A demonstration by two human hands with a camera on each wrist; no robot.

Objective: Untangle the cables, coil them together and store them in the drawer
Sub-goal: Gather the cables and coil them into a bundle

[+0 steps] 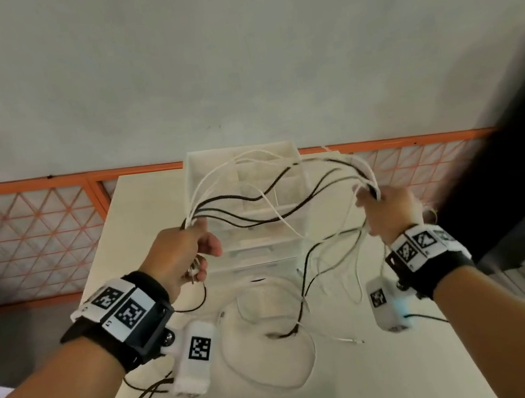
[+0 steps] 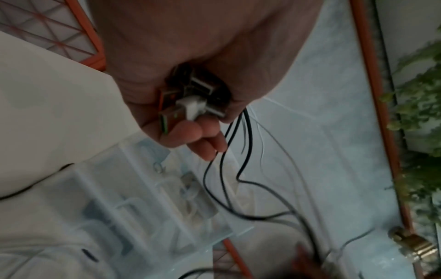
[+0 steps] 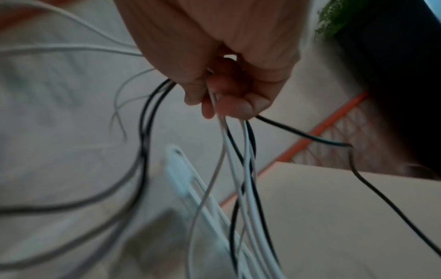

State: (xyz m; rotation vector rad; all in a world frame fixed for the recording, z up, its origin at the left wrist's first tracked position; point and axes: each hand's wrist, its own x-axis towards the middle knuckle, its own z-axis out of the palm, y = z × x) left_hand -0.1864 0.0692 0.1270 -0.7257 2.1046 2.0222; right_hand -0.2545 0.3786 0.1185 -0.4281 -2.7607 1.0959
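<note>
Gripping a bunch of USB plugs (image 2: 188, 102) in curled fingers, the left hand (image 1: 180, 257) is holding one end of the black and white cables (image 1: 274, 196) raised above the white table (image 1: 139, 219). The strands are arcing in front of the clear drawer unit (image 1: 242, 167) to the right hand (image 1: 392, 212), whose fingers are closing round them. Loose ends are trailing on the tabletop. Only the left wrist view is showing the plugs; the right wrist view is showing thumb and fingers (image 3: 236, 107) pinching the strands.
</note>
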